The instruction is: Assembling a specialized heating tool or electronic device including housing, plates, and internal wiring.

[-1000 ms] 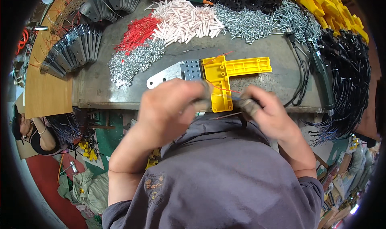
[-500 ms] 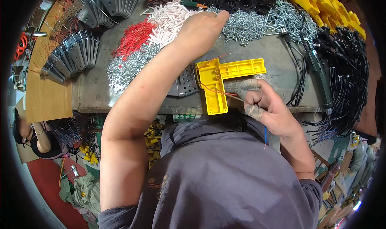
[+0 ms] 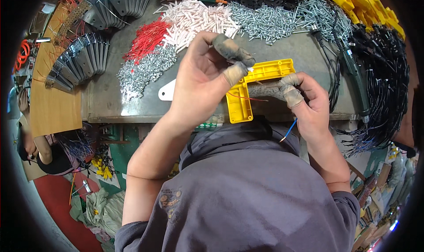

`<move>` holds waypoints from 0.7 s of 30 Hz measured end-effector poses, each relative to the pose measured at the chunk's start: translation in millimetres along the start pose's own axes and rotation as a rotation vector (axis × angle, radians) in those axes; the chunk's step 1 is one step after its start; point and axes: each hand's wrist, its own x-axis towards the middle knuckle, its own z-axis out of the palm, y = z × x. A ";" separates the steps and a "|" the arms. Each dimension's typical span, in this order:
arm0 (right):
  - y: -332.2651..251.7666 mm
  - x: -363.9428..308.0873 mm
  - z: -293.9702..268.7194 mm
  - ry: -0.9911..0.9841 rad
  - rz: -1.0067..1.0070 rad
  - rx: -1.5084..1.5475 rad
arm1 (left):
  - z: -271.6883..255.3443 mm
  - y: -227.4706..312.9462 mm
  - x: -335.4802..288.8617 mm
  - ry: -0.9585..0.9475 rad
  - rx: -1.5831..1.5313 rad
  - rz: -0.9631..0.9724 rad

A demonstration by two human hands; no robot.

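Observation:
My left hand (image 3: 207, 73) is raised over the bench, its taped fingertips closed on a small white sleeve (image 3: 250, 69), mostly hidden by the fingers. Just right of it, my right hand (image 3: 307, 104), also with taped fingertips, is closed on a thin wire. A blue wire end (image 3: 289, 131) hangs below that hand. Between and beneath both hands lies a yellow plastic housing (image 3: 240, 108), open side up, with ribs and screw posts. A red wire (image 3: 254, 99) crosses it. Beside my left wrist a pale flat plate (image 3: 166, 92) with a hole shows partly.
Along the back lie piles of white sleeves (image 3: 198, 20), red wire pieces (image 3: 148, 40), small metal fasteners (image 3: 143, 73) and screws (image 3: 269, 24). Metal plates (image 3: 79, 66) stand left. A green power screwdriver (image 3: 354, 82) and black cables (image 3: 380, 88) lie right. Another person's arm (image 3: 43, 149) shows far left.
My left hand has come back from the white sleeve pile toward my right hand, now pinching a white sleeve. My right hand has moved slightly right and up, its blue wire swinging.

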 end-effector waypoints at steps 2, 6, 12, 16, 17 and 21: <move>-0.6 0.0 0.9 -0.009 -0.019 -0.032 | 0.0 -3.9 -4.2 0.002 -0.045 0.027; 1.7 1.1 4.1 -0.010 -0.042 -0.088 | 2.4 -2.7 -9.3 -0.008 -0.003 0.038; 6.3 0.3 5.6 -0.015 -0.041 -0.125 | 4.9 3.0 -16.2 -0.043 0.127 0.103; 4.3 2.6 8.7 0.041 -0.041 -0.093 | -1.8 -2.1 -15.7 -0.130 0.416 0.315; 4.1 2.2 10.3 0.054 -0.046 -0.082 | -1.4 -3.5 -16.9 -0.126 0.449 0.344; 4.2 -1.4 14.6 0.017 -0.031 -0.118 | -3.2 -10.3 -20.4 -0.164 0.643 0.472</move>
